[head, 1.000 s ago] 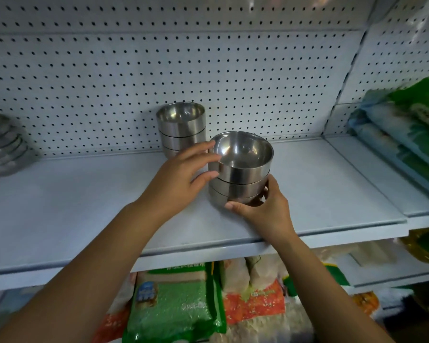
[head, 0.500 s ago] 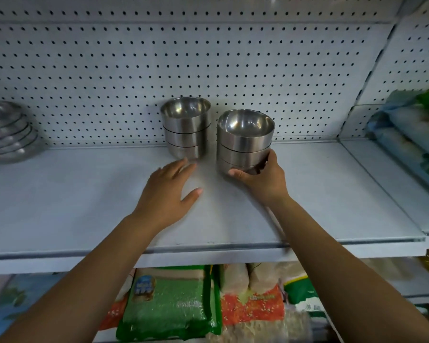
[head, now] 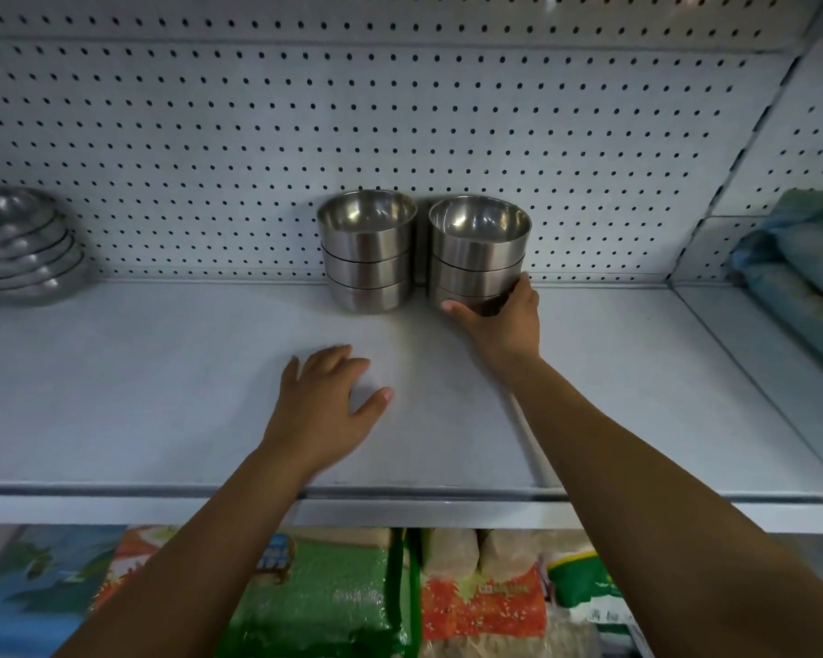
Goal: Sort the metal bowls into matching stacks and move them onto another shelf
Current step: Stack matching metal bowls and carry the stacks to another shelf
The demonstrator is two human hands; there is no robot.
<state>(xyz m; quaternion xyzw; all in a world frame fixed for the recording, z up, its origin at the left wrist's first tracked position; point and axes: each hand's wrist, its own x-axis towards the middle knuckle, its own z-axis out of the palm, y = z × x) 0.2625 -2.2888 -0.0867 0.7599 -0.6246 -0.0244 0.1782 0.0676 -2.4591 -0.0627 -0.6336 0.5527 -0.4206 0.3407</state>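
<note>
Also, dishes (head: 20,249) far L, bags (head: 324,596) below, R hand (head: 504,320) grips bowl stack (head: 478,249)

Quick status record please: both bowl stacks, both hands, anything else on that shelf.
left stack of three deep steel bowls: at the back of the white metal shelf, untouched
right stack of three deep steel bowls: close beside it, narrow gap
right hand: grips the right stack's bottom bowl
left hand: fingers spread, holds nothing, over the shelf's front
pile of shallow metal dishes: far left on the same shelf
</note>
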